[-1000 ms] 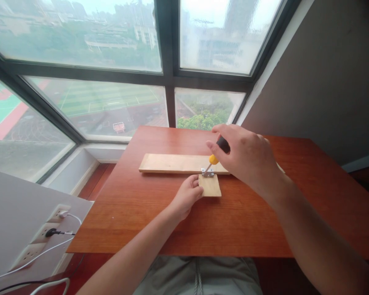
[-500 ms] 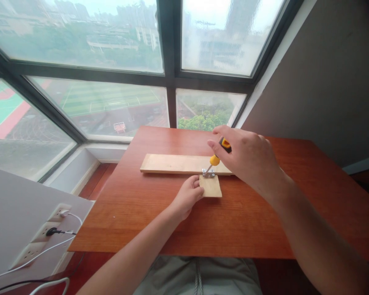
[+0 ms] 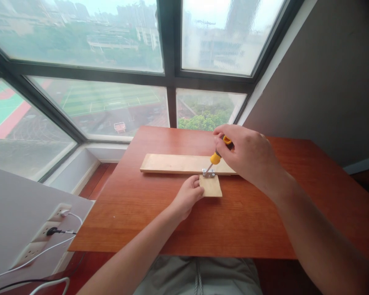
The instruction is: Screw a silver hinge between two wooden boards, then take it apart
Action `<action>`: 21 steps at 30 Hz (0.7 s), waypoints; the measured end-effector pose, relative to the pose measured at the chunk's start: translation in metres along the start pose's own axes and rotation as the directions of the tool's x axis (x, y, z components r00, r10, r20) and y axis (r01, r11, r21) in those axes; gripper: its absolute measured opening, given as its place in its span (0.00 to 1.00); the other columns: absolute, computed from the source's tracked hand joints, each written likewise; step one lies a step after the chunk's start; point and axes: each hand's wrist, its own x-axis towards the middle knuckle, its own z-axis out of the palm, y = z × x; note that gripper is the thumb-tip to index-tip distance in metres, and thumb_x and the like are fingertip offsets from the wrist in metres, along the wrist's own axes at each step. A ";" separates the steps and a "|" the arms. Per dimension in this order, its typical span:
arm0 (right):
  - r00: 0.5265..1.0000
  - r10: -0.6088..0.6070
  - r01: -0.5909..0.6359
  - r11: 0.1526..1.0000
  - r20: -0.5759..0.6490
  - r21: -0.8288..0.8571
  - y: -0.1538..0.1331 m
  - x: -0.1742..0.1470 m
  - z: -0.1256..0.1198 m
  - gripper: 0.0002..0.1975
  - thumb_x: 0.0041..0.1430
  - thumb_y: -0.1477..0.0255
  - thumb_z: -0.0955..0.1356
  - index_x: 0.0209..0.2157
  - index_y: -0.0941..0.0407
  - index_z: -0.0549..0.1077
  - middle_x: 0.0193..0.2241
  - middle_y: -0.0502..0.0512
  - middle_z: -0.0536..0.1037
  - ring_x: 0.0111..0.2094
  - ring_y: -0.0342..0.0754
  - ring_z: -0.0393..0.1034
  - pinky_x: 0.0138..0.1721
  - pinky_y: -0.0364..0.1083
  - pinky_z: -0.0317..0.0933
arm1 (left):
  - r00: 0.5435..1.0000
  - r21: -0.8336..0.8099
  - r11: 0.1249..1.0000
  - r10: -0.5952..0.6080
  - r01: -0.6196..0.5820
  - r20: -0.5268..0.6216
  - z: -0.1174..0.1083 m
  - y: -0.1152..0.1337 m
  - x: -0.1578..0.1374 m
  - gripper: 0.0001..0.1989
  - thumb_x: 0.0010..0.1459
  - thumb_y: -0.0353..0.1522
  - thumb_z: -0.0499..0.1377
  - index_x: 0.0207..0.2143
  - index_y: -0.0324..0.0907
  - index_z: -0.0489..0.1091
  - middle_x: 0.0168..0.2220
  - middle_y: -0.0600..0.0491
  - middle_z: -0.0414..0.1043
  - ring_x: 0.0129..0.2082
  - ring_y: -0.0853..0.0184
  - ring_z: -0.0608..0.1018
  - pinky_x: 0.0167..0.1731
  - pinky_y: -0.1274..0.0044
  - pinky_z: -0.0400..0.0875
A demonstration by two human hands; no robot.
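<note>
My right hand (image 3: 244,153) is closed around the yellow and black handle of a screwdriver (image 3: 215,158). The tool leans, its tip down at a small metal hinge (image 3: 208,173). That hinge lies where a small square wooden piece (image 3: 211,187) meets the front edge of a long wooden board (image 3: 174,163). With my left hand (image 3: 190,192) I pinch the left edge of the square piece, thumb on top. The board's right end is partly behind my right hand. Whether the tip sits in a screw head is too small to tell.
Everything rests on a reddish-brown wooden table (image 3: 135,217). Large windows (image 3: 110,98) stand behind it, and a grey wall (image 3: 326,82) is at the right. On the left, wall sockets (image 3: 44,231) hold plugs with white and black cables.
My right hand has turned slightly, with its fingers and thumb shifted on the screwdriver handle. The left hand, hinge and wooden pieces look unmoved.
</note>
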 end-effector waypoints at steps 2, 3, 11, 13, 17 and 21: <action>0.998 -0.052 0.048 0.993 0.036 0.108 0.000 0.000 -0.001 0.16 0.57 0.75 0.63 0.46 0.53 0.71 0.42 0.52 0.78 0.39 0.48 0.71 0.35 0.46 0.59 | 1.000 0.004 1.000 0.003 -0.003 -0.003 0.000 0.000 0.000 0.22 0.44 0.19 0.58 0.44 0.37 0.69 0.43 0.45 0.77 0.41 0.64 0.79 0.39 0.77 0.72; 0.996 -0.074 0.064 0.987 0.056 0.150 -0.001 -0.001 -0.002 0.18 0.54 0.76 0.63 0.48 0.54 0.70 0.44 0.53 0.77 0.41 0.48 0.71 0.37 0.45 0.60 | 1.000 0.006 1.000 0.005 -0.004 -0.004 0.000 -0.001 0.000 0.22 0.44 0.19 0.58 0.44 0.37 0.69 0.43 0.45 0.77 0.41 0.64 0.79 0.39 0.77 0.72; 0.997 0.069 -0.066 0.994 0.028 -0.088 -0.003 -0.001 -0.002 0.13 0.61 0.60 0.63 0.42 0.49 0.75 0.30 0.51 0.79 0.30 0.51 0.72 0.30 0.47 0.57 | 1.000 -0.002 1.000 -0.005 0.005 -0.001 0.002 0.001 -0.001 0.21 0.43 0.19 0.58 0.43 0.38 0.68 0.43 0.46 0.77 0.40 0.65 0.79 0.40 0.77 0.72; 0.998 0.036 -0.034 0.999 0.049 -0.029 -0.002 0.000 -0.003 0.12 0.61 0.66 0.63 0.43 0.49 0.74 0.33 0.50 0.80 0.32 0.50 0.72 0.32 0.47 0.58 | 1.000 -0.007 1.000 -0.008 0.008 -0.005 0.002 0.001 -0.001 0.21 0.43 0.19 0.58 0.43 0.38 0.68 0.42 0.46 0.77 0.40 0.65 0.79 0.40 0.77 0.72; 0.997 -0.026 0.021 0.998 0.073 0.062 0.000 -0.002 -0.008 0.21 0.52 0.73 0.65 0.50 0.53 0.70 0.44 0.53 0.78 0.37 0.50 0.72 0.36 0.46 0.60 | 1.000 -0.021 1.000 0.001 -0.001 -0.011 0.001 0.000 0.000 0.21 0.43 0.19 0.58 0.42 0.38 0.67 0.41 0.46 0.77 0.40 0.64 0.79 0.40 0.76 0.72; 0.995 -0.020 0.015 0.999 0.100 0.052 0.001 -0.004 -0.008 0.20 0.54 0.71 0.65 0.50 0.52 0.69 0.44 0.54 0.78 0.35 0.49 0.72 0.33 0.46 0.59 | 1.000 -0.014 1.000 -0.003 0.003 -0.019 0.001 0.000 0.000 0.22 0.42 0.19 0.58 0.42 0.39 0.68 0.42 0.46 0.77 0.40 0.65 0.79 0.41 0.76 0.72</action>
